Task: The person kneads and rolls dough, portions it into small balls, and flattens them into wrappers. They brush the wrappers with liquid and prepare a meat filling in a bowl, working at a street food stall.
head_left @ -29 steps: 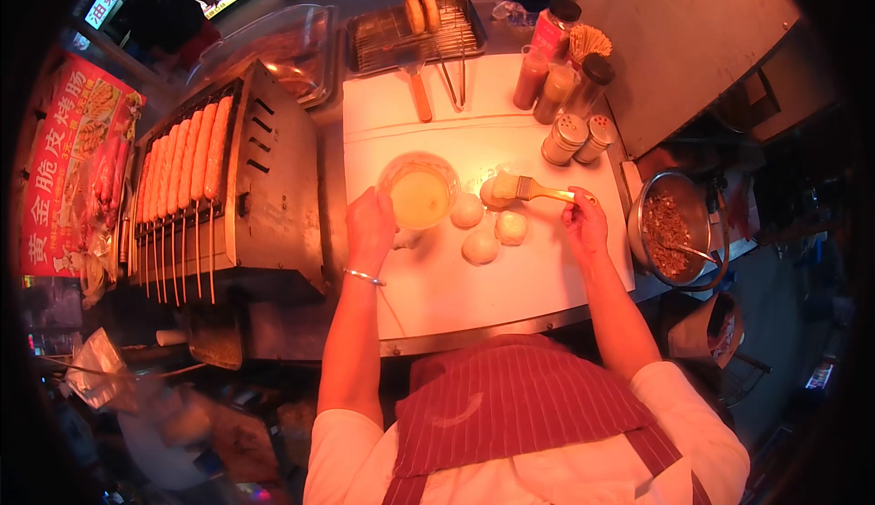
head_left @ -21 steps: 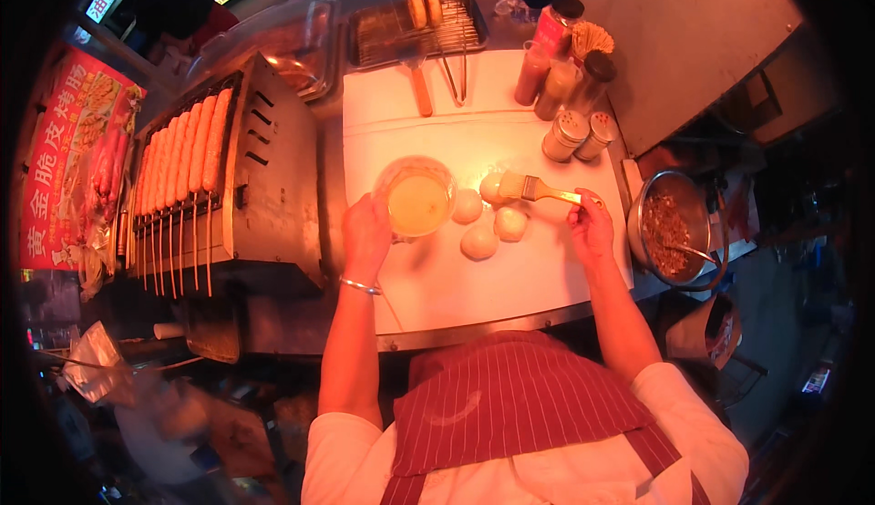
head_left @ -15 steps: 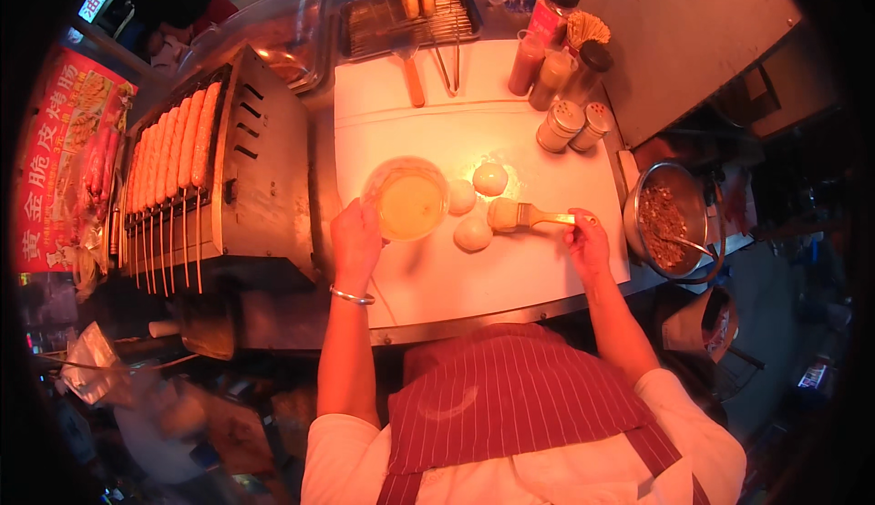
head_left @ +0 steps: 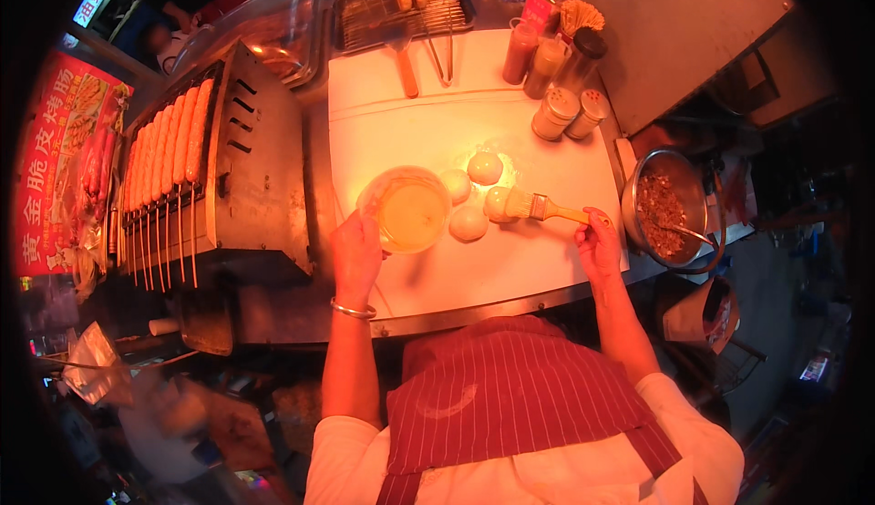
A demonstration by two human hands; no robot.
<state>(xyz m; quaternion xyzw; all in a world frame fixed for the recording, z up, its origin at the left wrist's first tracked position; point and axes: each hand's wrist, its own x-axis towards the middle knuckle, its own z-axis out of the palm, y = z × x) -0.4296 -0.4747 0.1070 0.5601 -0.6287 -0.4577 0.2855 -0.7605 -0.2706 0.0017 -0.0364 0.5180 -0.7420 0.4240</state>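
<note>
My left hand point(head_left: 357, 248) grips the side of a bowl point(head_left: 406, 210) with pale yellowish liquid in it, held over the white work board point(head_left: 410, 286). Between the fingers of my right hand point(head_left: 598, 242) is the handle end of a pastry brush point(head_left: 543, 208). Its bristles touch the rightmost dough ball point(head_left: 497, 202). Beside that one are a shiny dough ball point(head_left: 485, 169) at the back, a paler one point(head_left: 455, 185) near the bowl and another point(head_left: 468, 223) in front. All of them sit close together on the board.
At left stands a metal grill point(head_left: 260, 168) with skewered sausages point(head_left: 173, 140). Behind the board lie a wire-rack tray point(head_left: 447, 15), tongs point(head_left: 443, 58) and an orange-handled tool point(head_left: 406, 72). Squeeze bottles point(head_left: 519, 51) and shakers point(head_left: 554, 113) stand back right. A bowl of filling point(head_left: 663, 204) sits far right.
The brush has tilted and its bristles now press on the rightmost dough ball, which was hidden behind them before. My right hand has shifted slightly right. The left still holds the bowl.
</note>
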